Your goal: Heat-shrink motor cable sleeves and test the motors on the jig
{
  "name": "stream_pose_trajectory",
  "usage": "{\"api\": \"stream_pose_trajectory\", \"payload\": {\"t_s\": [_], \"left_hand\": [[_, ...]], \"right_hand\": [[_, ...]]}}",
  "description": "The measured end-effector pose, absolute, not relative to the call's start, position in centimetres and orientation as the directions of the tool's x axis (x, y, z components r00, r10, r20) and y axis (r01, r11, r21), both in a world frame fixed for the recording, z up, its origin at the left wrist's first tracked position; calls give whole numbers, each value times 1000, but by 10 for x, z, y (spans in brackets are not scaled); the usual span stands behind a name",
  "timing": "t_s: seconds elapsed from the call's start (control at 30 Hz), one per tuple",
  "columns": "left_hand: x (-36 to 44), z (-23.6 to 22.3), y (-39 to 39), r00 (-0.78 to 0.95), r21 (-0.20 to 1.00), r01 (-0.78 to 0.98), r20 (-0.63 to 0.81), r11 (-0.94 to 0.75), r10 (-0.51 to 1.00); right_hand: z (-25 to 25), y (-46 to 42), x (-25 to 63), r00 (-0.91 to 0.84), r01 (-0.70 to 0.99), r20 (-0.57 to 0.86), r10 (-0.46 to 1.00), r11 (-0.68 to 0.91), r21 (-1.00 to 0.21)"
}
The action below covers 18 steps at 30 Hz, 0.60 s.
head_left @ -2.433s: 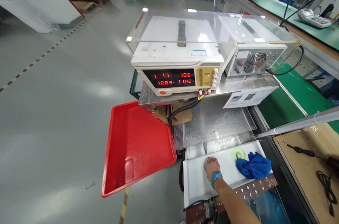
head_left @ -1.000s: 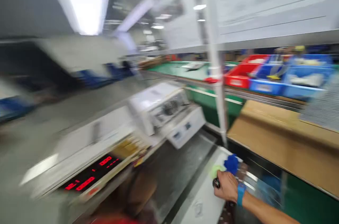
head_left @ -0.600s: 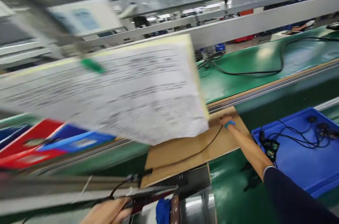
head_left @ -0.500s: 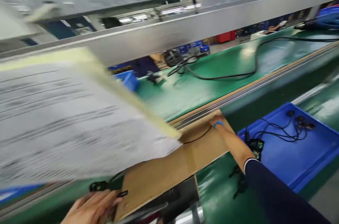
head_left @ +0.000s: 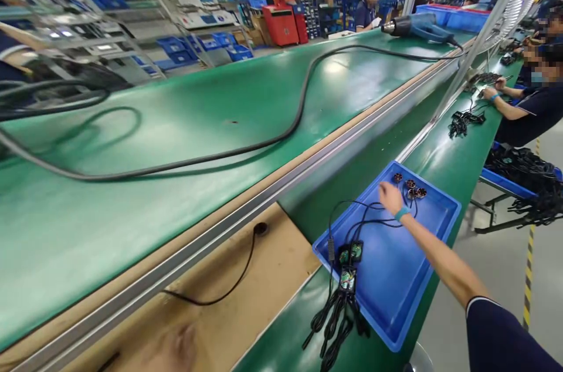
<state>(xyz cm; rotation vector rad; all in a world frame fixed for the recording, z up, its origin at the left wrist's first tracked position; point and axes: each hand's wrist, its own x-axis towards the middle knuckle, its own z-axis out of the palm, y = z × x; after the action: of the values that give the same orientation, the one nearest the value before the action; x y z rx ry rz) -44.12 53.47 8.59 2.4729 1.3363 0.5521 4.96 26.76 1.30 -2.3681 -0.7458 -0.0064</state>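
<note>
Over the far left part of the blue tray is my right hand, with a blue band at the wrist. Its fingers point away and are mostly hidden, so I cannot tell if they grip anything. Black cables run beneath and beside it. Just right of it lie several small round parts on cable ends. My left hand, smeared by motion, is low over the brown board; its fingers cannot be made out. A round black cable end rests on that board, its cable curving left.
Green circuit boards in black housings, with bundled cables, straddle the tray's near left edge. A metal rail borders the raised green bench. On it lie a thick black cord and a heat gun. A co-worker sits at right.
My right hand has moved from the board to over the blue tray, leaving the round cable end on the board. The view has swung right, and the paper sheet has left it.
</note>
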Motion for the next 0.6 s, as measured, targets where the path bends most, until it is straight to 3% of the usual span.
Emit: {"api": "stream_pose_trajectory", "payload": {"t_s": [0.07,0.13,0.27,0.37,0.43,0.53,0.6], "left_hand": [[-417,52,499,465,513,720,142,-467,874],[-389,23,457,549,611,643,51,-461,834],[-326,-10,388,682,681,601,-163,-419,713],[-285,-17,364,625,620,712,-344,-330,700],[-263,-16,357,516,513,816,-437,-266,737],[-242,-11,355,394,318,912,-501,-260,771],[-237,-6,358,388,266,920,-512,-288,766]], "right_hand": [[10,226,111,890,435,146,431,-713,-550],[5,207,155,905,402,100,413,-755,-519],[-12,210,186,890,414,40,454,-769,-487],[-20,220,180,893,413,38,449,-782,-467],[-20,224,173,895,417,56,443,-784,-461],[-15,225,158,888,438,90,451,-772,-461],[-9,224,146,880,461,141,453,-747,-479]]}}
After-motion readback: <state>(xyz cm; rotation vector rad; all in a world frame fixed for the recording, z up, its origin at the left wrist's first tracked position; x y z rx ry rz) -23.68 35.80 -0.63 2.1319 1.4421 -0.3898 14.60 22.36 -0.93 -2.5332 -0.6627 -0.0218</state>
